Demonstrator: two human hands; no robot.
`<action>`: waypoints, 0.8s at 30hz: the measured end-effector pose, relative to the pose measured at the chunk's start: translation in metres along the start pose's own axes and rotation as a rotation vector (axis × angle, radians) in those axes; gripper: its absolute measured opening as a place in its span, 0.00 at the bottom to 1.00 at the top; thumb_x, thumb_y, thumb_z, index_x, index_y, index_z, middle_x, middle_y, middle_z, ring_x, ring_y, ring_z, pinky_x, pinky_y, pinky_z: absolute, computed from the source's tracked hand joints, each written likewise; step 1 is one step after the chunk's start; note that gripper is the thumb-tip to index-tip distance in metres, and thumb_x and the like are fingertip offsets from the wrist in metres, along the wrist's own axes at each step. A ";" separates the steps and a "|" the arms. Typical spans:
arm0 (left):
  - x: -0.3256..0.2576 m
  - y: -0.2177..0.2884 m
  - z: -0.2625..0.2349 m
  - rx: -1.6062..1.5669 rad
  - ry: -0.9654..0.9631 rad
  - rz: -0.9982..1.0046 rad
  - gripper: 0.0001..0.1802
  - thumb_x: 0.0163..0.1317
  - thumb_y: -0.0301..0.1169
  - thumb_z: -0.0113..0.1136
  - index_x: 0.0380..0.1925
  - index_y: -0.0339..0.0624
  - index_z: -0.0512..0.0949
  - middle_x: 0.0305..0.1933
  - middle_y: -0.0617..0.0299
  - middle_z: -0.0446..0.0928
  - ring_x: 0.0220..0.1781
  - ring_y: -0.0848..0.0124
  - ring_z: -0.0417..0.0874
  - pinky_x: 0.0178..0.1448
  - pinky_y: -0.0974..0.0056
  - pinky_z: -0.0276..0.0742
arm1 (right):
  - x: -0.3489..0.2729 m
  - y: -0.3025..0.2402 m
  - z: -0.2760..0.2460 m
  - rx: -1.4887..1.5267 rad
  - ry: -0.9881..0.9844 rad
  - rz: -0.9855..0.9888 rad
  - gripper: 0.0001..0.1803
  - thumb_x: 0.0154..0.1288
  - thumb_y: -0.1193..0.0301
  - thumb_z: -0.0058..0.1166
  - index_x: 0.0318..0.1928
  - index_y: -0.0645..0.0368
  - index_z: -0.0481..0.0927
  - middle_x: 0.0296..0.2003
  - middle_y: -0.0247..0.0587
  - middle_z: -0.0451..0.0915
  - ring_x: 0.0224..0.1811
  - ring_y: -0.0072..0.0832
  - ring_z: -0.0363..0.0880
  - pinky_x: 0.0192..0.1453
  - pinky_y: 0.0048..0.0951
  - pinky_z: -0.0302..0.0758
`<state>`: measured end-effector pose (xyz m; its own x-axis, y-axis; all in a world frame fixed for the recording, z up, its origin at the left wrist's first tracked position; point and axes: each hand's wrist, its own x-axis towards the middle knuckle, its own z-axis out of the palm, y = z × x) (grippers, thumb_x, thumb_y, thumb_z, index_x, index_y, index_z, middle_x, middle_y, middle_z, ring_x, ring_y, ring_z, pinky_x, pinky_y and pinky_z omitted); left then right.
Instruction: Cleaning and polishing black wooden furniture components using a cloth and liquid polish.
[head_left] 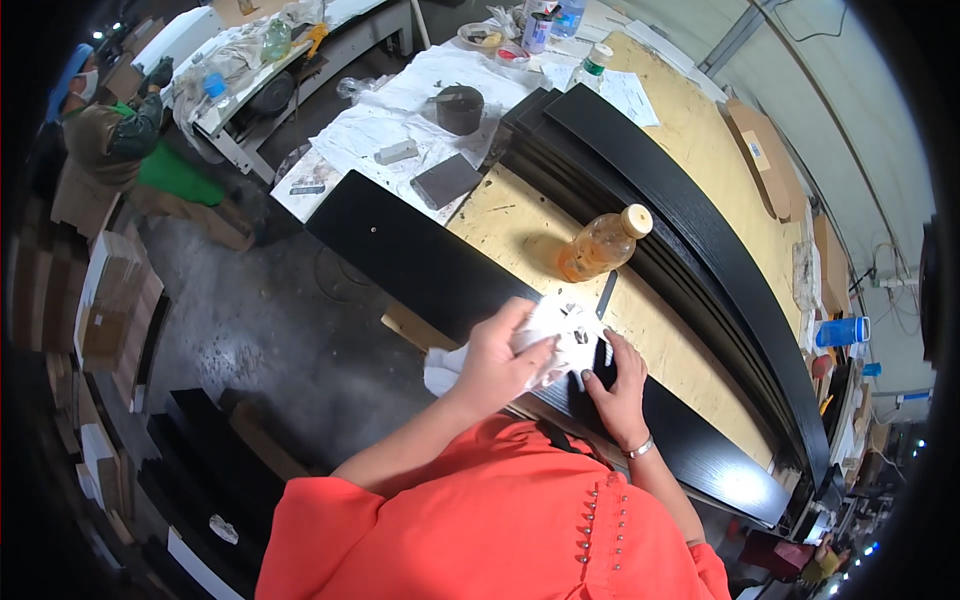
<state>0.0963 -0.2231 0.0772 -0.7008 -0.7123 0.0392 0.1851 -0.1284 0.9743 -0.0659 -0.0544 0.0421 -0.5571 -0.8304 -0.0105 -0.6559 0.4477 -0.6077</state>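
1. The long black board (400,245) lies along the near edge of the desk (520,215), in front of the person; a pale speck shows toward its left end and a bright sheen at its right.
2. The left hand (500,358) has its grip closed around a bunched white cloth (555,335), dark-stained, at the board's middle.
3. The right hand (622,392) rests just beside the cloth, grip spread, fingers and thumb against the board; whether it also pinches the cloth, I cannot tell.
4. The step looks like wiping: a clean fold turned downward, light even pressure and long strokes along the board should serve best, the right hand steadying it. The stained patches could smear the finish.
5. Just beyond stands a capped bottle of amber liquid (595,250); wide elbow swings could knock it.
6. Farther back lies a stack of curved black boards (690,250).
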 end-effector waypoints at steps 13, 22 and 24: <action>0.096 -0.050 0.071 0.940 -0.513 0.277 0.08 0.58 0.23 0.59 0.36 0.32 0.83 0.34 0.45 0.85 0.37 0.54 0.89 0.42 0.56 0.84 | -0.060 0.030 -0.050 0.064 0.270 0.142 0.11 0.53 0.81 0.53 0.38 0.64 0.82 0.30 0.51 0.80 0.31 0.47 0.81 0.35 0.37 0.77; 0.151 -0.124 0.147 1.633 -0.724 0.270 0.08 0.56 0.22 0.58 0.31 0.36 0.86 0.35 0.49 0.86 0.41 0.56 0.89 0.41 0.57 0.86 | -0.076 0.050 -0.017 0.033 0.522 0.034 0.13 0.48 0.79 0.53 0.37 0.57 0.80 0.28 0.41 0.75 0.24 0.42 0.77 0.26 0.38 0.74; 0.149 -0.132 0.155 1.687 -0.649 0.232 0.07 0.55 0.21 0.60 0.31 0.36 0.86 0.35 0.49 0.86 0.41 0.56 0.89 0.42 0.58 0.86 | -0.077 0.050 -0.017 0.016 0.511 0.040 0.12 0.48 0.79 0.54 0.37 0.56 0.80 0.28 0.40 0.75 0.24 0.40 0.78 0.26 0.37 0.75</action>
<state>-0.1395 -0.2051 -0.0117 -0.9679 -0.2085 -0.1400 -0.2207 0.9723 0.0774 -0.0645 0.0376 0.0260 -0.7620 -0.5429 0.3531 -0.6234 0.4672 -0.6269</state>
